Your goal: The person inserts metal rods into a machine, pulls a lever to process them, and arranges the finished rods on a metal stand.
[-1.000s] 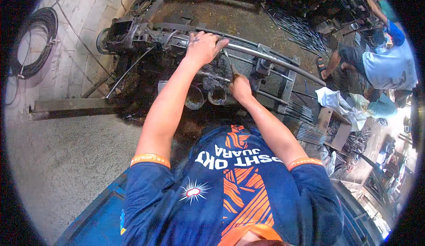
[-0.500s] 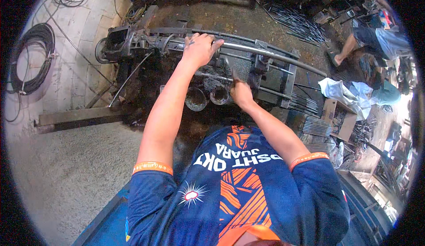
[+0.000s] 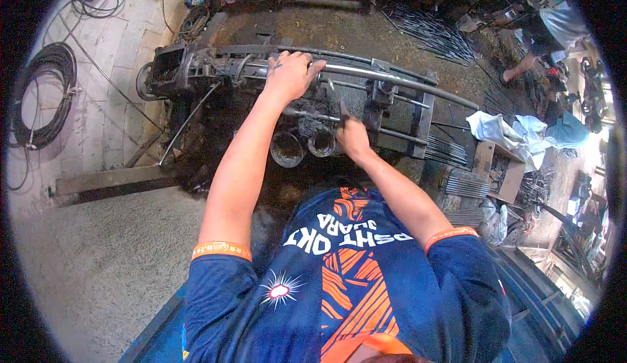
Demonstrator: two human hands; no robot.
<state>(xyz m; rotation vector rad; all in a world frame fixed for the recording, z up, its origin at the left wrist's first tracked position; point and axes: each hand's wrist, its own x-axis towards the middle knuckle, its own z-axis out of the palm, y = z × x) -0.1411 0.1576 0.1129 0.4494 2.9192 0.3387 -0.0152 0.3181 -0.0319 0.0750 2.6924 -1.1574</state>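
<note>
A long, dark metal machine [image 3: 228,59] with parallel rods lies across in front of me. My left hand [image 3: 289,75] is closed over its thick round metal bar [image 3: 372,75], left of the bar's middle, fingertips curled out of sight on the far side. Lower and to the right, my right hand [image 3: 353,139] is wrapped round a dark handle [image 3: 343,109]; a shiny metal piece [image 3: 331,87] shows just beyond it. I cannot tell whether the two are joined. Grey grit [image 3: 312,126] lies beside this hand, above two round metal cups [image 3: 287,148].
Thin metal rods [image 3: 437,36] are strewn on the floor beyond the machine. White cloth [image 3: 506,131] and an open cardboard box [image 3: 506,173] are at the right. A co-worker [image 3: 548,36] is at the far right. A coiled black cable [image 3: 46,95] rests at the left.
The shiny piece beyond my right hand now shows clearly, and the dark handle leans more to the left. My left hand keeps its place on the bar. The co-worker has shifted farther back.
</note>
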